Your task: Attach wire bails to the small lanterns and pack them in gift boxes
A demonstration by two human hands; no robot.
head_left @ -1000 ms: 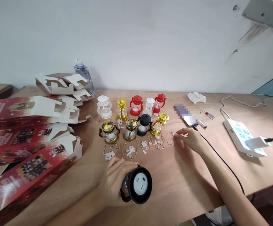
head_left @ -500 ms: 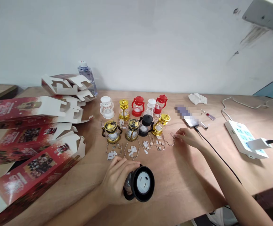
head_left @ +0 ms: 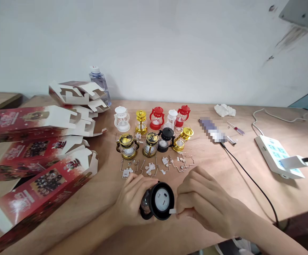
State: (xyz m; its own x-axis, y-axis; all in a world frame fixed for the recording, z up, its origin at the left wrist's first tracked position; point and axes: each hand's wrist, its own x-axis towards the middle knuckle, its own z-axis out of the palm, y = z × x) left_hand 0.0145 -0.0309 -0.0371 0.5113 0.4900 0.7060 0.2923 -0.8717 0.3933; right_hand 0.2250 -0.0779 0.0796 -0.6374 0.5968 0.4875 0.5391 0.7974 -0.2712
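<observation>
My left hand (head_left: pixel 132 200) is wrapped round a small black lantern (head_left: pixel 155 214), tipped so its underside faces me. Set inside the black rim is a round white base (head_left: pixel 162 199) with small slots in it. Right beside that rim, my right hand (head_left: pixel 207 202) pinches a small white plastic tab (head_left: pixel 172 211); its fingers hide the rest of the piece. Beyond both hands lie several bent wire handles (head_left: pixel 188 164), white plastic pieces (head_left: pixel 165 161) and round cells (head_left: pixel 149 173). Behind these stand several small lanterns, among them a black lantern (head_left: pixel 166 138) and a red lantern (head_left: pixel 157 118).
Printed red cartons (head_left: pixel 47 187) are heaped at the left, with a water bottle (head_left: pixel 100 85) behind. To the right lie a phone (head_left: pixel 210 131) on a black cable, a screwdriver (head_left: pixel 236 128), crumpled tissue (head_left: pixel 224 110) and a white power strip (head_left: pixel 278 156).
My right hand has left the wire handle at the right end of the row and come in beside the lantern's base, a white tab now showing in its fingers. The left hand keeps its hold.
</observation>
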